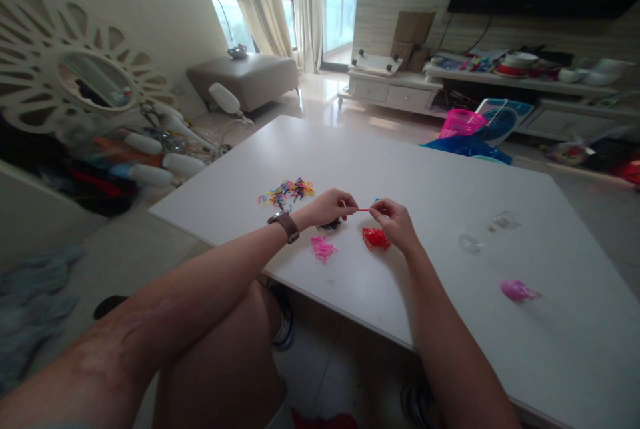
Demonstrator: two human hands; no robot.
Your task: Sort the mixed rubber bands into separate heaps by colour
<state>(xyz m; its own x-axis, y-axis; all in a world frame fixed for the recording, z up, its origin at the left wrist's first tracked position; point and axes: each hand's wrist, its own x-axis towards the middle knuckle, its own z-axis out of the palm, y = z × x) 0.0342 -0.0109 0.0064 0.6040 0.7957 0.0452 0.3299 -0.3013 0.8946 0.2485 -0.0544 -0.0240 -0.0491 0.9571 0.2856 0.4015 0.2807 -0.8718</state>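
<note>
Between my two hands a thin red rubber band [363, 210] is stretched out straight. My left hand [339, 206] pinches one end of it, and my right hand [393, 219] pinches the other. Below my right hand lies a pile of red bands [374, 238], partly covered by it. Black bands [329, 224] sit under my left hand, mostly hidden. A pink pile [323, 250] is closer to the table's near edge. Farther left is a mixed heap of coloured bands [290, 192]. A bit of blue [377, 200] shows behind my right hand.
The white table [350, 149] carries a clear plastic container [505, 221], a clear round lid-like piece [470, 243] and a pink-purple egg-shaped item [517, 290] on the right. Beyond it stand a pink basket [461, 124] and a low cabinet [395, 92]. White lamp-like parts [183, 164] lie at left.
</note>
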